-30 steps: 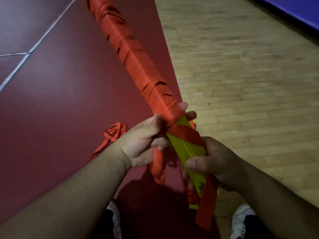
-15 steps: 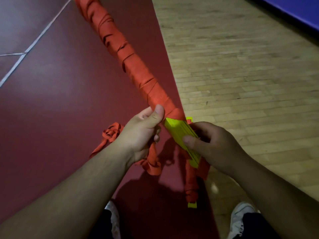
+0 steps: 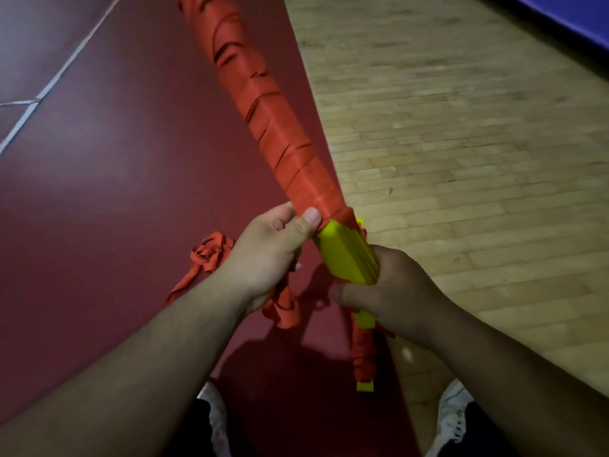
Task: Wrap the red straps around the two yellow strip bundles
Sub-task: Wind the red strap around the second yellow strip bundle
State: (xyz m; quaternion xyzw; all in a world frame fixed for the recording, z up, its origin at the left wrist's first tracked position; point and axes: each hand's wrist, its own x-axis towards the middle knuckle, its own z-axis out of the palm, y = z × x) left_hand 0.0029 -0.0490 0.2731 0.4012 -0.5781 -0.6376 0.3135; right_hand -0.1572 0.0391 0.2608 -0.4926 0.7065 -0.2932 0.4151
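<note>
Two hands: both grip one long yellow strip bundle [image 3: 346,255], which slants up and away from the person above the floor.
Left hand [image 3: 270,252]: its fingers are curled round the bundle at the lower edge of the wrapping, with the thumb pressed flat on the red cloth.
Right hand [image 3: 398,291]: its fingers are curled round the bare yellow stretch just below the left hand, and the thumb lies across the underside.
Red strap [image 3: 273,127]: wound in overlapping turns round the bundle from the left thumb up to the top edge of the view. Bare yellow shows between the two hands.
Loose strap length [image 3: 283,308]: hangs crumpled from under the left hand; whether the fingers pinch it cannot be told.
Strap heap [image 3: 211,255]: a red tangle lying on the mat, just left of the left wrist.
Lower end [image 3: 362,354]: below the right hand more red turns circle the bundle, and a yellow tip [image 3: 365,386] pokes out at the bottom.
Floor: dark red mat [image 3: 99,192] with white lines [image 3: 49,90] on the left, pale wood boards [image 3: 461,143] on the right.
Shoes [image 3: 451,410]: two light ones at the bottom edge.
</note>
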